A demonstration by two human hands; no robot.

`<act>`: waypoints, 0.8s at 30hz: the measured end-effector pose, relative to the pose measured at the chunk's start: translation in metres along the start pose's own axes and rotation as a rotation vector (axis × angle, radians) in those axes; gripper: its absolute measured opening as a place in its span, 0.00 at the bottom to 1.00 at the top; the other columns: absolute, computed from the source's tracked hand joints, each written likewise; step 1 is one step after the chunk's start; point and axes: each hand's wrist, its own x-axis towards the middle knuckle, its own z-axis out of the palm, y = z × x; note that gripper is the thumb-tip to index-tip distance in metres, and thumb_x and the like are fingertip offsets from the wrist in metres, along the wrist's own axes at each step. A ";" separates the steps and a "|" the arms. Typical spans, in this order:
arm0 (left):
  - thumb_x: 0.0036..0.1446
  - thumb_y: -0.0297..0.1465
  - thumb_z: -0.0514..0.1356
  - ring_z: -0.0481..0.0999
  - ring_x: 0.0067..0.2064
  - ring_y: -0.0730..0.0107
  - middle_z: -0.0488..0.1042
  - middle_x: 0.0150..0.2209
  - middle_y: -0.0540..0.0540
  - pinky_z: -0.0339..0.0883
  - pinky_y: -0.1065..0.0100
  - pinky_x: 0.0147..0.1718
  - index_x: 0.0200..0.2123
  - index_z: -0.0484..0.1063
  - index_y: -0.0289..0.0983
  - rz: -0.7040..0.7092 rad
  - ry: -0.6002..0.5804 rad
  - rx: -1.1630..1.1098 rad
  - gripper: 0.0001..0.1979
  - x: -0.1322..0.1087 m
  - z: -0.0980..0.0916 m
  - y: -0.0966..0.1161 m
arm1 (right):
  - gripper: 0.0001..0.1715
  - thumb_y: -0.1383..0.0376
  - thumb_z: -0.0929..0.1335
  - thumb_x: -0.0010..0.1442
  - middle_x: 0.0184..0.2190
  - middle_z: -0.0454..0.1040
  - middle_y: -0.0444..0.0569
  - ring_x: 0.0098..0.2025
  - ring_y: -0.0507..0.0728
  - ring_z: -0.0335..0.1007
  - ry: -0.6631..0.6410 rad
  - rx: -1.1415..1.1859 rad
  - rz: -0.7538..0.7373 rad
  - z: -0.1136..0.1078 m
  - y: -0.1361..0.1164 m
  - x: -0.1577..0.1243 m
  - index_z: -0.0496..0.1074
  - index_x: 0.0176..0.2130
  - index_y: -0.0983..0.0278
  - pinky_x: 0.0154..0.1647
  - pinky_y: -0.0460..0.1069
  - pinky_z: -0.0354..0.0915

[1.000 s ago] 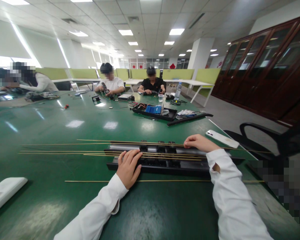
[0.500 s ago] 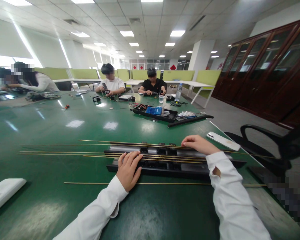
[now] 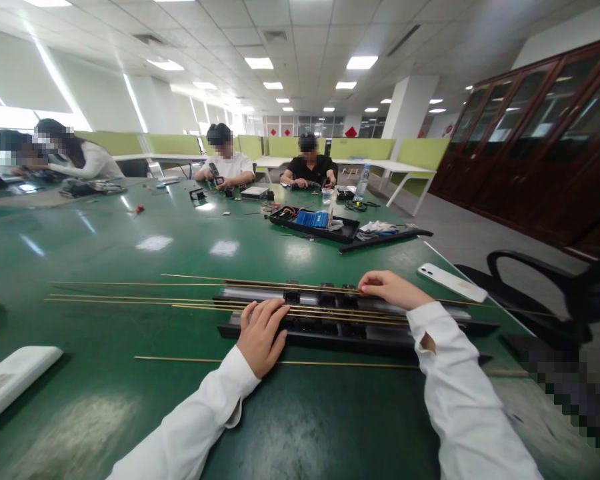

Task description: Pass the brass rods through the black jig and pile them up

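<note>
Several long, thin brass-coloured rods (image 3: 130,299) lie across a long black tray-like frame (image 3: 325,340) on the green table. My left hand (image 3: 263,337) rests over the nearer rods and the frame's left part, palm down with fingers stretched out. At the frame's far right side, my right hand (image 3: 394,289) has its thumb and fingers pinched on a rear rod; the fingertips partly cover it. One more brass rod (image 3: 190,359) lies apart, in front of the frame, and passes under my left wrist and right forearm. Dark blocks (image 3: 327,291) sit inside the frame.
A white phone (image 3: 450,283) lies to the right, near the table edge and a black chair (image 3: 525,267). Further back are a black tray (image 3: 347,235) with blue parts, a black strip (image 3: 385,241) and a water bottle (image 3: 362,183). Several people work across the table.
The whole view has shifted slightly, so things sit a little further right. My right hand has moved slightly left along the rear rods; my left hand keeps its place on the rods.
</note>
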 end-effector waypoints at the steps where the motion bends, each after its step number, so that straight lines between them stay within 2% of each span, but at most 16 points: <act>1: 0.56 0.30 0.48 0.59 0.55 0.61 0.63 0.53 0.42 0.43 0.55 0.55 0.52 0.60 0.38 -0.002 0.000 0.002 0.19 0.000 0.000 0.000 | 0.11 0.60 0.64 0.48 0.28 0.75 0.47 0.33 0.54 0.69 0.003 -0.002 0.001 0.000 0.000 0.000 0.70 0.28 0.65 0.37 0.48 0.63; 17: 0.56 0.30 0.49 0.59 0.55 0.61 0.64 0.53 0.43 0.43 0.56 0.55 0.52 0.60 0.38 -0.001 -0.002 0.028 0.19 0.001 0.000 0.005 | 0.11 0.60 0.64 0.47 0.26 0.76 0.48 0.31 0.55 0.70 -0.002 0.014 0.009 -0.003 0.001 -0.002 0.71 0.25 0.65 0.36 0.47 0.63; 24: 0.56 0.30 0.48 0.59 0.55 0.61 0.63 0.53 0.42 0.43 0.55 0.54 0.52 0.59 0.38 0.006 -0.012 0.015 0.19 0.000 -0.001 0.004 | 0.11 0.60 0.64 0.47 0.26 0.76 0.47 0.31 0.54 0.71 0.000 0.031 0.032 -0.006 0.010 -0.002 0.70 0.24 0.65 0.36 0.47 0.64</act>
